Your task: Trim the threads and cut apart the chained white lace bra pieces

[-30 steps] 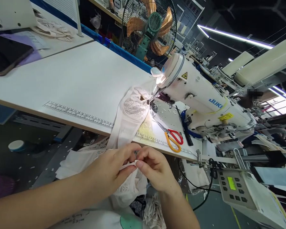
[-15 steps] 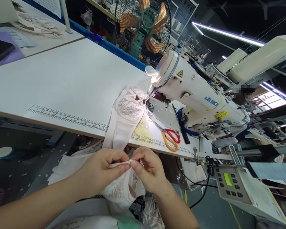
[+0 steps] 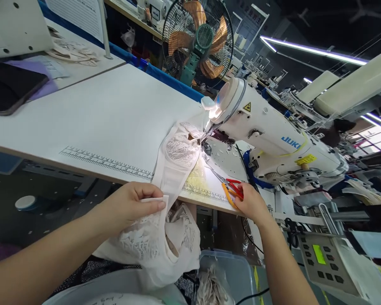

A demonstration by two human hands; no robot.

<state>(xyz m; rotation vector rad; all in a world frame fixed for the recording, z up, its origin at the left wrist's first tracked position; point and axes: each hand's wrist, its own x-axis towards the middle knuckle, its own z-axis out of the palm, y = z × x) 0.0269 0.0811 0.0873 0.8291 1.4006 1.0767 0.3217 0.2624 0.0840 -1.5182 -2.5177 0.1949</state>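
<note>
My left hand [image 3: 131, 207] pinches the end of a pale lace garment [image 3: 174, 169] just below the table's front edge; its fingers are closed on the fabric. The garment runs up over the edge to the needle of a white sewing machine [image 3: 273, 140], and more of it hangs down in a bunch [image 3: 158, 245] under my hand. My right hand [image 3: 250, 203] is at the front edge of the table, fingers curled on the handles of the red and orange scissors [image 3: 231, 188]. The scissors' blades point toward the needle.
A white table [image 3: 98, 114] with a printed ruler along its front edge bears the machine. A standing fan [image 3: 198, 38] is behind it. A control panel [image 3: 327, 262] hangs at lower right. A clear bin with scraps [image 3: 222, 275] sits below. A dark phone [image 3: 9, 87] lies at far left.
My right hand has let go of the fabric strip and moved right to the scissors. My left hand still holds the garment end, which now hangs lower.
</note>
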